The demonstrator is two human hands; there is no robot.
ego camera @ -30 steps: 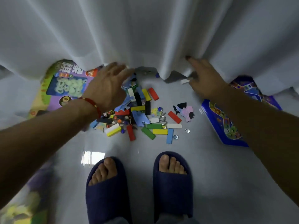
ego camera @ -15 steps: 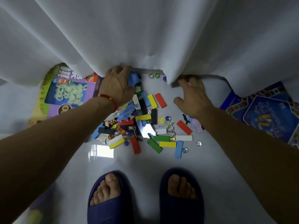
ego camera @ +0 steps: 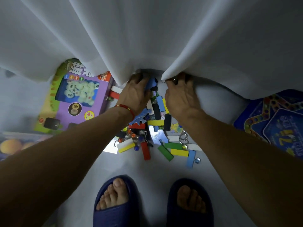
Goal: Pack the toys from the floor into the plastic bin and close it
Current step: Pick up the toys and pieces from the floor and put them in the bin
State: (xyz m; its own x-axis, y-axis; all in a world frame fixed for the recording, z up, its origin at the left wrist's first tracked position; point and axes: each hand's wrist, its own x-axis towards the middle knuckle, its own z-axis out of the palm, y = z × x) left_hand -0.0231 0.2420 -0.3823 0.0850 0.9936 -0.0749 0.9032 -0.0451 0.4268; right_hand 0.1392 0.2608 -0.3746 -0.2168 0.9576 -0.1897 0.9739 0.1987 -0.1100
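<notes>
A pile of small toys (ego camera: 155, 128) lies on the pale floor: coloured wooden blocks, glass marbles, blue foam shapes and a metal ring puzzle (ego camera: 183, 138). My left hand (ego camera: 134, 97), with a red cord at the wrist, lies palm down on the far left of the pile, next to a blue foam piece (ego camera: 151, 82). At the far right of the pile my right hand (ego camera: 180, 99) is palm down too. Both hands' fingertips reach under the hem of a white curtain (ego camera: 147, 38) and are partly hidden. No plastic bin is in view.
A purple game box (ego camera: 78, 99) lies flat on the left, half under the curtain, with another printed box (ego camera: 13, 145) at the left edge. A blue star-shaped game board (ego camera: 275, 128) lies on the right. My feet in dark blue slippers (ego camera: 114, 202) stand just before the pile.
Both hands have come down from above the floor and drawn closer together at the far end of the pile. The view has moved nearer to the toys.
</notes>
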